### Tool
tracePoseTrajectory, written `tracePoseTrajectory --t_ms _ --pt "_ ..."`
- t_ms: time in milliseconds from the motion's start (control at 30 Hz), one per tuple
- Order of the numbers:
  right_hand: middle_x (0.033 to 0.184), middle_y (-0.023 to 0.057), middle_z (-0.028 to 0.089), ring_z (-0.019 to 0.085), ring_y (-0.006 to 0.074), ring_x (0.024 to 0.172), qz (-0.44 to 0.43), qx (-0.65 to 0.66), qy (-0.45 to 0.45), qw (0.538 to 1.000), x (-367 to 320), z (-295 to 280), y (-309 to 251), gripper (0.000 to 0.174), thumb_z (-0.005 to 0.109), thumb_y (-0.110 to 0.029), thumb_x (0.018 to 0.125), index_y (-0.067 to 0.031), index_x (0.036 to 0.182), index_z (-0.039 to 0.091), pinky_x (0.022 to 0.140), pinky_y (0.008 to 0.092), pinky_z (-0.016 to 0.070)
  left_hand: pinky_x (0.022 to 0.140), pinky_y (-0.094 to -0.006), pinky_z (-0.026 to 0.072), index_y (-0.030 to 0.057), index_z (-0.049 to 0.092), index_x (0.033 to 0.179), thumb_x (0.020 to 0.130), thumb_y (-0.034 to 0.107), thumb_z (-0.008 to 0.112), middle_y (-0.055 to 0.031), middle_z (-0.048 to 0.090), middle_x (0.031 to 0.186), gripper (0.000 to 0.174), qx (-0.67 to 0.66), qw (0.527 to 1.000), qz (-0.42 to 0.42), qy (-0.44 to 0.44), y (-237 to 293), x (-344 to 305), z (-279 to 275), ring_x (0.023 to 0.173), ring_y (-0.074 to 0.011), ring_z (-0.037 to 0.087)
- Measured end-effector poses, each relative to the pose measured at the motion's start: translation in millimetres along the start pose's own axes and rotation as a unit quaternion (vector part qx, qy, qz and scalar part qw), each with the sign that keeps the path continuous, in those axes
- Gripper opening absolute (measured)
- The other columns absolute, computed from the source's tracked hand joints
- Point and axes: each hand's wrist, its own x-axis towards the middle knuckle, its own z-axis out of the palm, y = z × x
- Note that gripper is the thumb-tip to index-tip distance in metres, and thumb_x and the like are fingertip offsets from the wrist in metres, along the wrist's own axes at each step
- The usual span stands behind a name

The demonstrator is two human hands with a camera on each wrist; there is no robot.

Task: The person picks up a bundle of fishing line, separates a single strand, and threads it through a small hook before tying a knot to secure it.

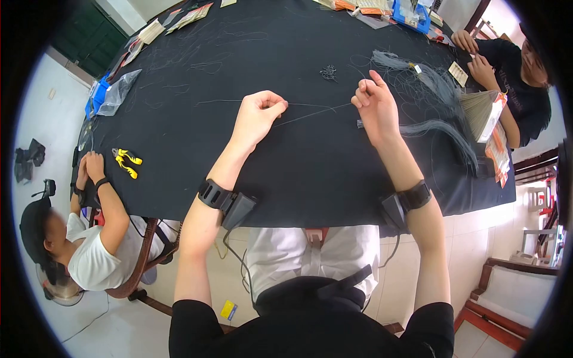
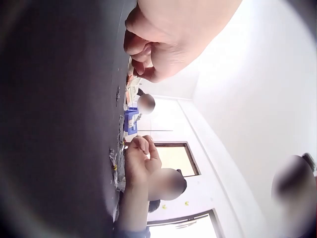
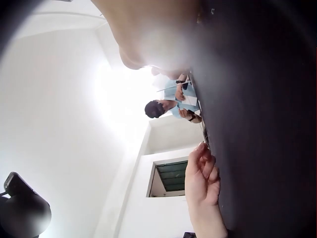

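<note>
My left hand (image 1: 253, 119) is over the black tablecloth, thumb and index finger pinching a thin pale line (image 1: 307, 105). One strand of it trails left across the cloth; others run to the right hand. My right hand (image 1: 377, 110) has its index finger raised and the other fingers curled in where the strands end; the grip itself is hidden. In the left wrist view the left hand (image 2: 183, 34) is close above the table. The right wrist view has the left hand (image 3: 203, 178) with thumb and index together. Ahead of the hands lies a small dark pile of hook-like pieces (image 1: 328, 73).
Bundles of loose line (image 1: 439, 83) lie right of the right hand, beside a fan of strung cards (image 1: 480, 113). Yellow-black pliers (image 1: 127, 162) lie at left. Blue trays (image 1: 412, 17) and a plastic bag (image 1: 119, 92) are near the edges. Other people sit at both sides.
</note>
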Motion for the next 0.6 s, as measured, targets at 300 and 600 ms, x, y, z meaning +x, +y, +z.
tracePoseTrajectory --t_ms 300,600 --pt "0.076 0.0063 0.048 0.036 0.0087 0.053 -0.052 -0.041 0.093 0.993 1 -2 -7 0.047 0.044 -0.002 0.081 -0.0019 0.124 0.025 0.049 0.0248 0.032 0.055 -0.0201 0.0376 0.0004 0.064 0.08 0.078 0.012 0.061 -0.0002 0.057 0.064 0.012 0.08 0.996 -0.029 -0.012 -6 3 -1 0.059 -0.0054 0.05" --pt "0.072 0.0062 0.051 0.033 0.0037 0.043 0.003 -0.141 -0.171 0.975 -21 24 -7 0.03 0.046 -0.004 0.086 -0.0034 0.112 0.032 0.04 0.0179 0.0261 0.056 -0.0188 0.0381 0.0035 0.062 0.082 0.079 0.005 0.062 -0.0023 0.059 0.084 0.003 0.089 0.974 0.202 -0.055 27 -14 -4 0.062 -0.0058 0.049"
